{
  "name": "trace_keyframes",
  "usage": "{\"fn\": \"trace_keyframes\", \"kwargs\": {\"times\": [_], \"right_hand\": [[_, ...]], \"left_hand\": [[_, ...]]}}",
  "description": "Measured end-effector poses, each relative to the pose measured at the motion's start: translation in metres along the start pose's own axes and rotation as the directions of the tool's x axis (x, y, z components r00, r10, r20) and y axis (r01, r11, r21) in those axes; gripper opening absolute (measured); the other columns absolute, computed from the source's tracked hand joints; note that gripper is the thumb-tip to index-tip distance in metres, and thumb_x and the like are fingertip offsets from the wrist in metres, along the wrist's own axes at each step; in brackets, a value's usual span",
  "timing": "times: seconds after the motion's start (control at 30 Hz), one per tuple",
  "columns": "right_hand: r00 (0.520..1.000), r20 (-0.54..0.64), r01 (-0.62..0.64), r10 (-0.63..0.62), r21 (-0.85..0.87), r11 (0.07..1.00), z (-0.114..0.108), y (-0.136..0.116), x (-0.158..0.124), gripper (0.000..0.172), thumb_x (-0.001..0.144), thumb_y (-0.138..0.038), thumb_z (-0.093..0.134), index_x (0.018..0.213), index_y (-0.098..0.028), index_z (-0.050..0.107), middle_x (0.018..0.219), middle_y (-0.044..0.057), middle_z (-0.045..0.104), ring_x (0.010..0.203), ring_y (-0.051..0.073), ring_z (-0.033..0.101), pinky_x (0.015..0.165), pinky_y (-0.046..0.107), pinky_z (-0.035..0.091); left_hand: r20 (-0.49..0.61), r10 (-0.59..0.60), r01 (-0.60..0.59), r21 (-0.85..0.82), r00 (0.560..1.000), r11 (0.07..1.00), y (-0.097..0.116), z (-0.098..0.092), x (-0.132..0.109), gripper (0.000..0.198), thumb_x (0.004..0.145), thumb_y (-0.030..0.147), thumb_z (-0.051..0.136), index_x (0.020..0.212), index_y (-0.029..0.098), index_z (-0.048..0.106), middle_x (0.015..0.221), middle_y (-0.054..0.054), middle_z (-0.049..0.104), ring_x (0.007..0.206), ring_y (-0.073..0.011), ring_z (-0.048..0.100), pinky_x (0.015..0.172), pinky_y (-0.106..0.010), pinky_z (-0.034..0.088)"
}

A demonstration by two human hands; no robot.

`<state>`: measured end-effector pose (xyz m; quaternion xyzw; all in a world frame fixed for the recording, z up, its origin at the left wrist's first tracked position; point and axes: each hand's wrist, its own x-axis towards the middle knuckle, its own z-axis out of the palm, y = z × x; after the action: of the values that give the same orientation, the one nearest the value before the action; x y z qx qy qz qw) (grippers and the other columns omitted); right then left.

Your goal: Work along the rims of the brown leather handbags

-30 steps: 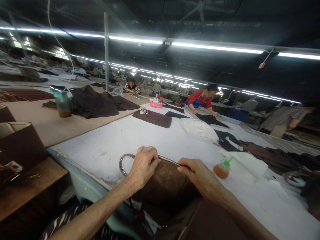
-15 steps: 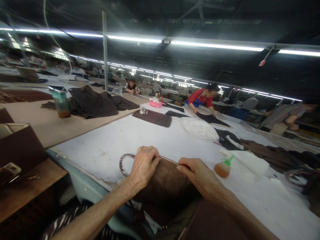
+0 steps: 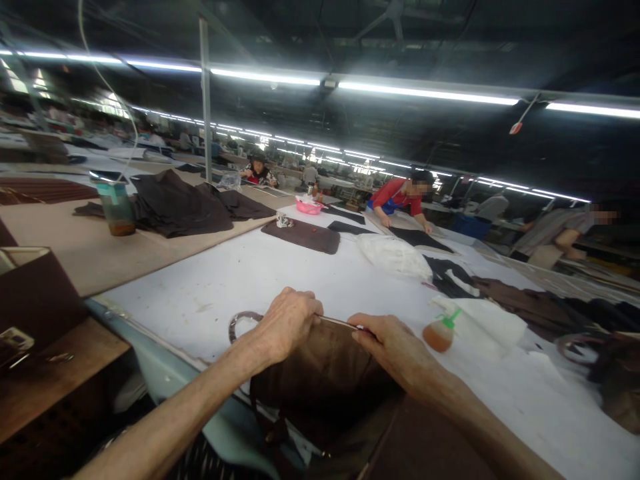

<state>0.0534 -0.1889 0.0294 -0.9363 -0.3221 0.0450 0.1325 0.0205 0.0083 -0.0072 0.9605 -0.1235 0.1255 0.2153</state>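
A dark brown bag (image 3: 320,373) lies at the near edge of the white table (image 3: 280,273). My left hand (image 3: 284,321) is closed on the left part of its top edge, next to a curved handle (image 3: 239,321). A short way to the right, my right hand (image 3: 387,343) pinches the same edge. Between the two hands the edge is pulled straight. A small bottle of orange liquid with a green cap (image 3: 440,333) stands just right of my right hand.
White paper or cloth (image 3: 485,323) and dark fabric pieces (image 3: 540,310) lie to the right. A brown panel (image 3: 304,235) and a pink bowl (image 3: 307,207) sit farther back. On the left table are dark cloth (image 3: 180,203) and a tall cup (image 3: 114,208). Other people work at the far tables.
The view has shifted a little down and to the left. Both hands keep their hold on the bag's top edge, drawn slightly nearer to me.
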Motion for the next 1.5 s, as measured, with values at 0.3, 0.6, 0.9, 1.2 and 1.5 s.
{"fn": "trace_keyframes", "kwargs": {"times": [0.3,0.6,0.9,1.2,1.5], "right_hand": [[1.000,-0.006,-0.005,0.004,-0.173,0.985,-0.005,-0.016,0.001,0.016,0.084,-0.016,0.045,0.077,-0.021,0.059,0.072,-0.001,0.062,0.068,0.013,0.053,0.063,0.023,0.033],[0.986,0.011,0.168,-0.168,-0.104,0.980,0.009,-0.028,0.015,0.028,0.089,-0.031,0.043,0.066,-0.018,0.051,0.062,-0.002,0.055,0.058,0.011,0.042,0.059,0.023,0.029],[0.993,0.025,0.117,-0.117,-0.025,0.993,0.010,-0.024,0.023,0.029,0.085,-0.029,0.044,0.059,-0.016,0.042,0.056,-0.004,0.040,0.057,0.010,0.035,0.057,0.024,0.025],[0.995,0.011,0.095,-0.095,-0.013,0.995,0.011,-0.028,0.026,0.027,0.083,-0.028,0.045,0.059,-0.016,0.043,0.057,-0.003,0.043,0.059,0.011,0.037,0.058,0.024,0.025],[0.996,0.005,0.090,-0.090,-0.022,0.996,0.011,-0.028,0.025,0.026,0.082,-0.028,0.046,0.059,-0.016,0.045,0.057,-0.003,0.046,0.059,0.010,0.039,0.058,0.024,0.025]], "left_hand": [[-0.014,-0.101,0.097,-0.168,0.995,0.981,0.009,-0.005,-0.013,0.021,0.074,0.013,0.043,0.074,0.019,0.063,0.079,-0.001,0.063,0.076,-0.0158,0.056,0.070,-0.026,0.037],[-0.019,-0.138,0.134,-0.148,0.990,0.980,0.013,-0.006,-0.020,0.021,0.075,0.016,0.044,0.076,0.019,0.065,0.080,-0.003,0.063,0.076,-0.0171,0.056,0.069,-0.028,0.036],[0.079,-0.246,0.256,-0.418,0.966,0.871,-0.021,-0.031,-0.041,0.025,0.065,0.021,0.055,0.090,0.021,0.061,0.086,0.001,0.060,0.080,-0.0152,0.050,0.071,-0.026,0.036],[0.173,-0.367,0.367,-0.738,0.914,0.566,-0.038,-0.024,-0.057,0.034,0.060,0.028,0.062,0.091,0.014,0.062,0.076,0.000,0.056,0.069,-0.0130,0.046,0.062,-0.024,0.035],[0.188,-0.334,0.353,-0.755,0.924,0.553,-0.031,-0.012,-0.039,0.030,0.067,0.039,0.061,0.074,0.011,0.068,0.061,0.000,0.055,0.059,-0.0115,0.043,0.057,-0.023,0.030]]}}
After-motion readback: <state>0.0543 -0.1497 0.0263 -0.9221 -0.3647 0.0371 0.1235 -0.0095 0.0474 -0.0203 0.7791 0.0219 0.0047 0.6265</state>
